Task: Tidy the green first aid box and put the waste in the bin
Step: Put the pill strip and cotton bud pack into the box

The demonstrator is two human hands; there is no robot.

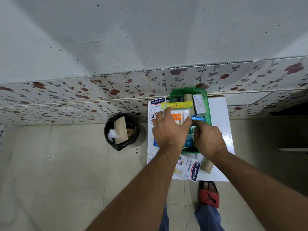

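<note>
first aid box (208,114) on table (218,107), bin (121,130) on floor to its left

Arms: bare to the elbows, no sleeves showing
Legs: blue trousers (207,217)
Foot: red slide sandal (209,197), black logo

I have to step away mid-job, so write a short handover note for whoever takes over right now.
Left hand: grip on the cotton bud pack, held over the green first aid box.
Right hand: fingers reach into the box's near end; whether they hold anything cannot be told.
Box sits on the white table, with a white carton and a bandage roll inside.
Done: black bin on the floor to the left already holds cardboard and crumpled plastic.
Left: one Hansaplast pack beside the box, another Hansaplast pack and a cardboard piece at the table's near edge.
</note>
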